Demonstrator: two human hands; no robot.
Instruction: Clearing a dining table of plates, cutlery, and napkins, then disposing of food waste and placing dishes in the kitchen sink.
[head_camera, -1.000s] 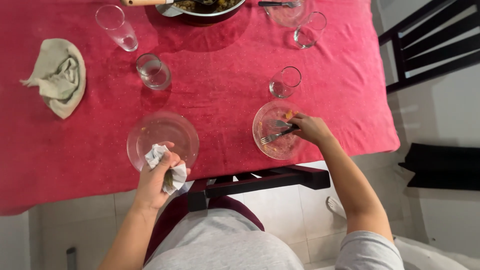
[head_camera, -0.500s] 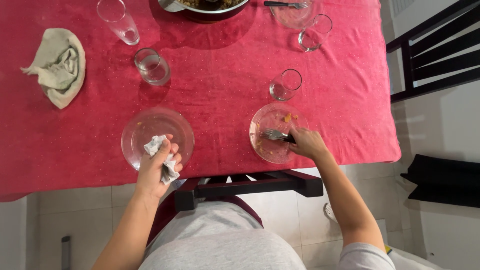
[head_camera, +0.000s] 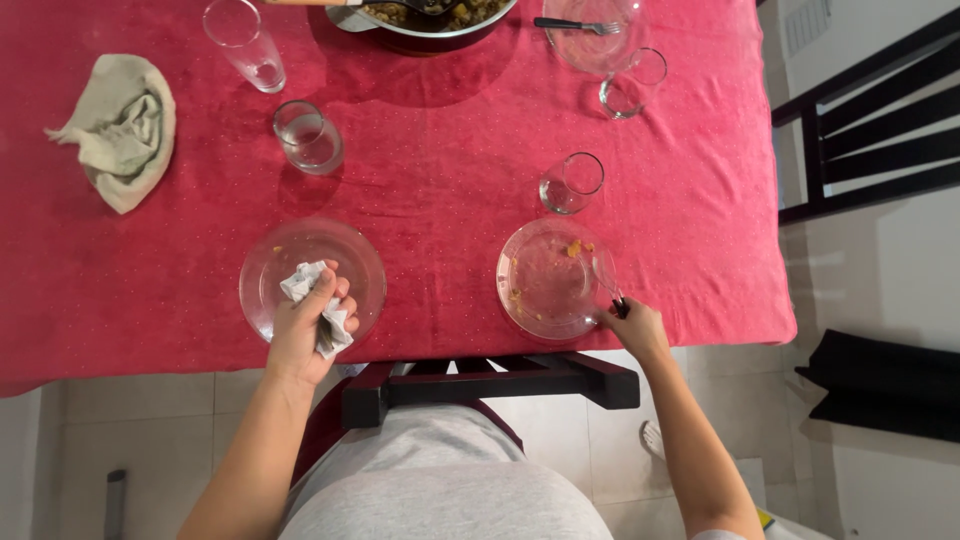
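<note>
The right hand (head_camera: 636, 326) has drawn back to the right glass plate's (head_camera: 535, 285) near rim, now gripping forks (head_camera: 607, 282) lifted off it. The left hand (head_camera: 305, 330) keeps clutching a crumpled napkin (head_camera: 312, 300) over the left plate (head_camera: 300, 250).

Wide bare bench (head_camera: 440, 190) strip between two near plates: free passage. Tumbler (head_camera: 571, 183) blocks far of right plate (head_camera: 545, 280); pot (head_camera: 440, 22) far centre.
</note>
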